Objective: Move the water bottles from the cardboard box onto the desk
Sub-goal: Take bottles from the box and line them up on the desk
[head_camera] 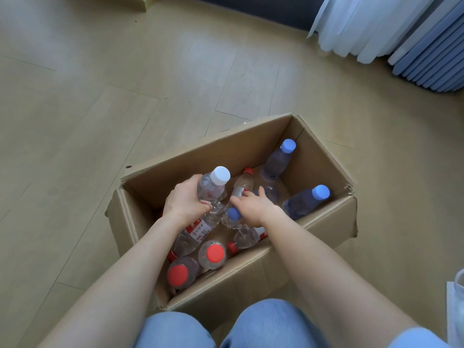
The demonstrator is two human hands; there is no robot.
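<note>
An open cardboard box (251, 280) stands on the floor in front of my knees, with several clear water bottles inside. My left hand (184, 200) grips a white-capped bottle (213, 189) with a red label, tilted up inside the box. My right hand (253, 207) reaches into the middle of the box with fingers spread over a blue-capped bottle (234, 214); whether it holds it I cannot tell. Two blue-capped bottles (305, 203) (277, 160) lean at the right side. Red-capped bottles (178, 273) (213, 253) sit at the near left corner.
Light wooden floor (125, 96) surrounds the box. White curtains (364, 26) and a stack of blue-grey panels (431, 61) are at the far right. My jeans-clad knees (263, 325) are at the bottom, with something clear at the lower right edge (458, 297). No desk shows.
</note>
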